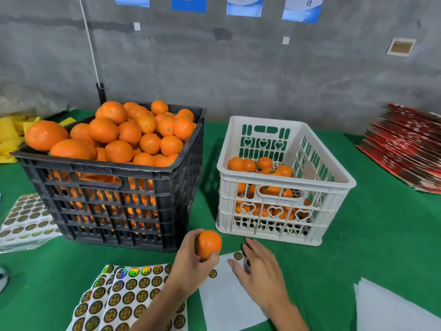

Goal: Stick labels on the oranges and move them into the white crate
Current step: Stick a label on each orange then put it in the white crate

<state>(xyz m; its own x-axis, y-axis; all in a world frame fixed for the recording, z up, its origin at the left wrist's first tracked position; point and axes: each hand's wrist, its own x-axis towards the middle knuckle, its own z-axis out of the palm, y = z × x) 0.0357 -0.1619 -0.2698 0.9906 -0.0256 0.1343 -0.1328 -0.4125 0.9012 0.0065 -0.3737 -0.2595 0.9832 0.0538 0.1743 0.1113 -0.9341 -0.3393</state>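
Your left hand (191,261) is clamped around a round orange fruit (208,243), thumb on its lower side, fingers behind; no long axis or stem end can be told. Just right of the grip, your right hand (259,271) lies flat with fingers spread on a nearly bare white label sheet (226,299), holding nothing. Beyond the grip stand a heaped black slatted plastic crate (114,204) to the left and a white plastic crate (274,211), partly filled with oranges, to the right. Full sheets of round holographic labels (124,299) lie under your left wrist.
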